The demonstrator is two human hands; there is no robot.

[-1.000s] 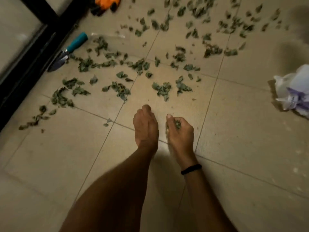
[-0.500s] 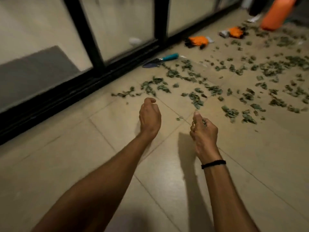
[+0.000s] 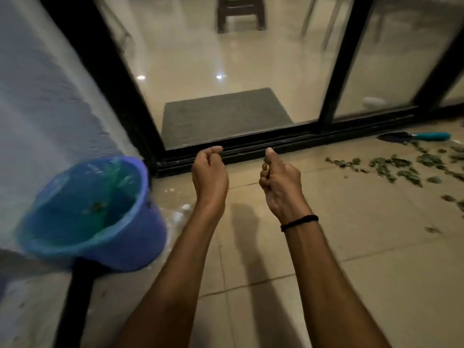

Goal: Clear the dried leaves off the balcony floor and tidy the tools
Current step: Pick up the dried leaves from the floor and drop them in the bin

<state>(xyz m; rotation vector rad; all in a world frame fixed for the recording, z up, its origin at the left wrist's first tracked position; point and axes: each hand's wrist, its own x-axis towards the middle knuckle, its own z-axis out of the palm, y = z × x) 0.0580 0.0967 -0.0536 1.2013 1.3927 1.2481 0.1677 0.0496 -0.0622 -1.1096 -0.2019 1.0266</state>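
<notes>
— Surface and room, first entry?
— Entry one: balcony floor (image 3: 351,247), pale beige tiles, glossy, with thin grout lines. At the far edge is a sliding glass door (image 3: 337,71) with a black frame and a track along the floor. On the left is a white textured wall (image 3: 37,109). Behind the glass are a grey doormat (image 3: 221,114), the legs of a dark stool (image 3: 241,13) and a small white object too blurred to name.
— Task item?
— Entry two: dried leaves (image 3: 391,164), small, crumpled and dull green. They lie loose over the tiles at the right, near the door track and well apart from both hands. A few green bits show between the curled fingers of the right hand (image 3: 282,182), which grips them above the floor, thumb uppermost. That wrist wears a black band (image 3: 300,222).
— Other hand?
— Entry three: left hand (image 3: 209,177), raised beside the right and apart from it, with its back to the camera and fingers curled in. Whether anything lies inside cannot be told.
— Tools?
— One trowel (image 3: 426,136) with a dark blade and teal handle lies flat just beside the door track, at the far edge of the scatter.
— Remainder?
— Last entries: a round blue bin (image 3: 148,234) lined with a thin blue-green bag stands against the wall, near the door frame and left of the left hand. It is blurred, with dark scraps at its bottom. A black post (image 3: 77,297) crosses in front of its near side. Arm shadows fall on the tiles between the forearms.
</notes>
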